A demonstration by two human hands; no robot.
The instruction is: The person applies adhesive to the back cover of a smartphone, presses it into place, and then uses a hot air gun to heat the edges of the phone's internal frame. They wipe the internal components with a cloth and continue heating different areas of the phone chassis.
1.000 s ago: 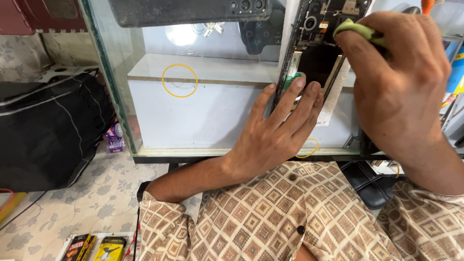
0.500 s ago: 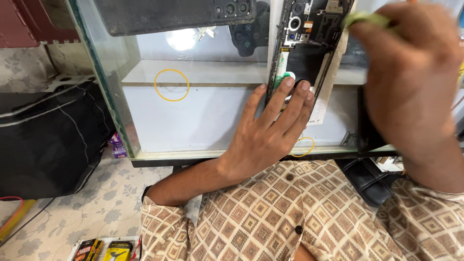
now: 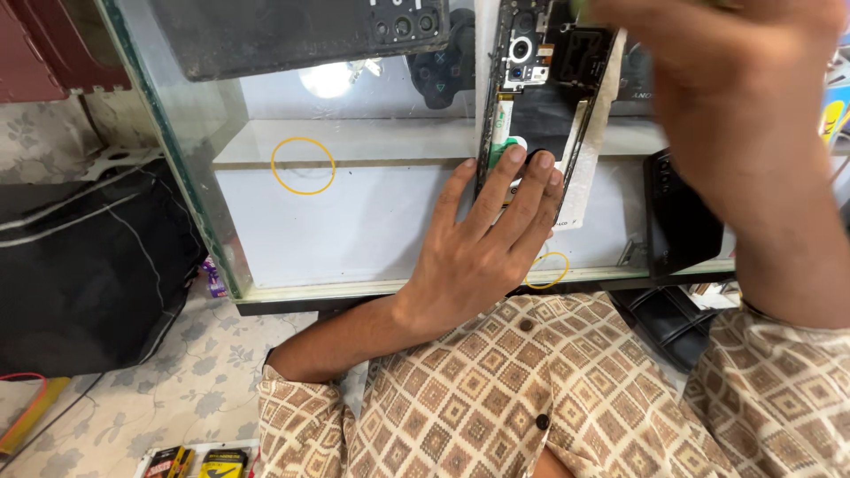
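Phone [image 3: 542,106] lies opened on the glass counter [image 3: 354,221], back cover [image 3: 292,35] already off beside it, board still in; left hand [image 3: 482,257] flat, fingers pinning its lower end; right hand [image 3: 735,106] blurred, can't tell its grip.

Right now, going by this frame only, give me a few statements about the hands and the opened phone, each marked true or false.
1. The left hand lies flat with its fingertips on the opened phone. True.
2. The opened phone lies on a wooden bench. False: it lies on a glass counter.
3. The right hand is raised above the phone's upper end. True.
4. The phone's back cover is fitted. False: its inner parts and camera show.
5. A yellow rubber band lies left of the left hand. True.
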